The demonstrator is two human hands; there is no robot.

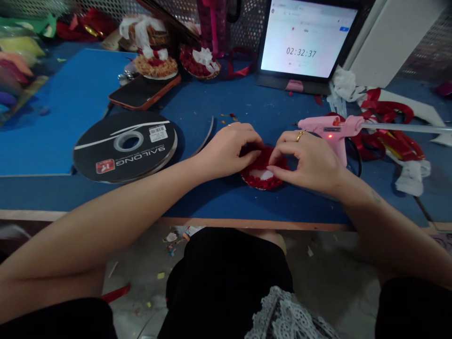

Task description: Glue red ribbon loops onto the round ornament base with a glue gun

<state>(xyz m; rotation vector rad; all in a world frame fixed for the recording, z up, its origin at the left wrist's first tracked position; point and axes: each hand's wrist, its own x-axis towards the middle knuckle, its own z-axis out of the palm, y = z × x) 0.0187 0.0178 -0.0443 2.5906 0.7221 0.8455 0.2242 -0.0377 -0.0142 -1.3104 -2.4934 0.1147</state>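
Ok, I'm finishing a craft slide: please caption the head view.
Left hand and right hand touch a round, fluffy red piece, between a flat black spool and a pink plastic glue gun.

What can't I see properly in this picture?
All in the head view:
Red round piece: partly hidden by the left hand and right hand.
Small writing on the lit screen: too small to read.
End of the clear stick in the pink glue gun: cut off by the right edge.
Colourful bundle: blurred, cut off by the left edge.
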